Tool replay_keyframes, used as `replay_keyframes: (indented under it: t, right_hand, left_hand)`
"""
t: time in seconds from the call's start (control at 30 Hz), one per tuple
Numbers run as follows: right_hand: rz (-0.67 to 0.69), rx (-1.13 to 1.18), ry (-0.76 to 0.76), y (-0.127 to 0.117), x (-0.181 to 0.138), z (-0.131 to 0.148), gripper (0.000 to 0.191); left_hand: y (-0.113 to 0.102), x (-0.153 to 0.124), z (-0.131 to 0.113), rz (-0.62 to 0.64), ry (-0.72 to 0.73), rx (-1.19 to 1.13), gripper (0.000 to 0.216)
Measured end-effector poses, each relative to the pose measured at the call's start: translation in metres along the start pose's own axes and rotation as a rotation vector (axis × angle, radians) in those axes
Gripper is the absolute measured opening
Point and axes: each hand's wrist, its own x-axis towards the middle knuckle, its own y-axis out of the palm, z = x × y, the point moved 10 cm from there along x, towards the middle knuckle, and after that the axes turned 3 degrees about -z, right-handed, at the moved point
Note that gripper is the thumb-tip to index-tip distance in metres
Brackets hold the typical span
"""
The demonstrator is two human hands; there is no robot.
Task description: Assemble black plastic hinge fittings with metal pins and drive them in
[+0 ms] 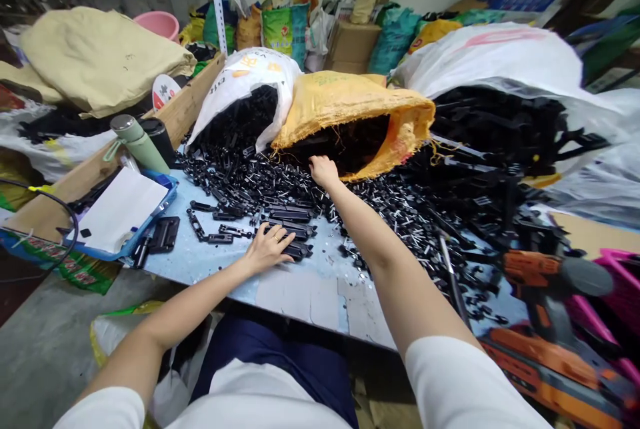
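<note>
Head view: left hand (pixel 271 246) spread over black bars (pixel 291 214) on the table (pixel 193 260), right hand (pixel 324 170) well apart at the mouth of the yellow sack (pixel 340 92), its hold unclear; seemingly a picking step, next calling for a sure pinch

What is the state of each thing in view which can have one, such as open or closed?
Yellow sack: open, lying on its side
White sack left of it: open, black parts inside
White sack right of it: open, black pieces inside
Green bottle: capped
Blue tray: holding white paper
Left hand: laid over black bars
Right hand: at the yellow sack's mouth
</note>
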Motion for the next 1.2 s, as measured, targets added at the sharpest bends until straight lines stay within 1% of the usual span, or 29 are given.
replay_keyframes:
  t: [0.07,0.13,0.2,0.23,0.27,0.3,0.37,0.4,0.47,0.53,0.6,0.67,0.73,0.8,0.83,0.9,0.97,1.0,1.03,1.07,1.13,1.2]
  right_hand:
    - [0.034,-0.023,0.005,0.011,0.024,0.002,0.034]
    - [0.086,-0.054,0.011,0.023,0.045,0.001,0.032]
    - [0.14,-0.082,0.016,0.034,0.061,0.0,0.032]
    - [0.162,-0.094,0.021,0.039,0.066,-0.001,0.034]
    - [0.181,-0.105,0.029,0.042,0.07,-0.003,0.036]
    - [0.198,-0.115,0.037,0.045,0.072,-0.004,0.039]
    - [0.199,-0.128,0.048,0.044,0.071,-0.005,0.043]
    - [0.172,-0.128,0.05,0.039,0.068,-0.005,0.044]
    - [0.074,-0.105,0.05,0.02,0.057,-0.006,0.041]
    - [-0.057,-0.014,0.057,-0.006,0.04,-0.01,0.039]
    - [-0.144,0.204,0.097,-0.031,0.015,-0.02,0.041]
    - [-0.166,0.577,0.198,-0.045,-0.019,-0.035,0.044]
    - [-0.108,1.028,0.324,-0.044,-0.063,-0.046,0.048]
    - [0.012,1.424,0.414,-0.037,-0.113,-0.04,0.05]
    - [0.089,1.572,0.435,-0.034,-0.139,-0.031,0.051]
    - [0.24,1.761,0.437,-0.028,-0.189,-0.005,0.048]
    - [0.313,1.853,0.41,-0.022,-0.232,0.023,0.046]
    - [0.321,1.879,0.389,-0.018,-0.25,0.036,0.045]
    - [0.31,1.895,0.369,-0.014,-0.265,0.047,0.045]
    - [0.278,1.9,0.356,-0.01,-0.279,0.054,0.046]
    - [0.169,1.845,0.341,-0.002,-0.305,0.051,0.049]
    - [0.034,1.656,0.312,-0.002,-0.327,0.031,0.051]
  left_hand:
    - [-0.02,-0.005,0.025,-0.062,-0.185,0.0,0.042]
    - [-0.039,-0.017,0.061,-0.079,-0.407,0.026,0.028]
    - [-0.052,-0.035,0.098,-0.029,-0.614,0.086,0.023]
    - [-0.056,-0.045,0.114,0.022,-0.682,0.116,0.024]
    - [-0.057,-0.054,0.125,0.087,-0.712,0.133,0.027]
    - [-0.055,-0.06,0.131,0.158,-0.706,0.135,0.03]
    - [-0.049,-0.069,0.131,0.276,-0.639,0.117,0.034]
    - [-0.046,-0.072,0.128,0.312,-0.604,0.113,0.034]
    - [-0.044,-0.074,0.121,0.34,-0.565,0.125,0.031]
    - [-0.039,-0.073,0.114,0.356,-0.542,0.134,0.026]
    - [-0.032,-0.071,0.113,0.381,-0.558,0.149,0.024]
    - [-0.027,-0.072,0.12,0.394,-0.625,0.204,0.022]
    - [-0.027,-0.073,0.127,0.388,-0.663,0.251,0.022]
    - [-0.03,-0.071,0.129,0.392,-0.62,0.236,0.024]
    - [-0.035,-0.07,0.127,0.396,-0.582,0.21,0.026]
    - [-0.053,-0.066,0.118,0.384,-0.505,0.142,0.028]
    - [-0.077,-0.058,0.094,0.341,-0.429,0.071,0.029]
    - [-0.088,-0.053,0.077,0.328,-0.392,0.039,0.029]
    - [-0.094,-0.047,0.055,0.331,-0.352,0.011,0.028]
    - [-0.095,-0.042,0.032,0.357,-0.321,-0.002,0.028]
    - [-0.083,-0.034,-0.015,0.433,-0.247,0.008,0.032]
    - [-0.061,-0.025,-0.057,0.447,-0.135,0.002,0.027]
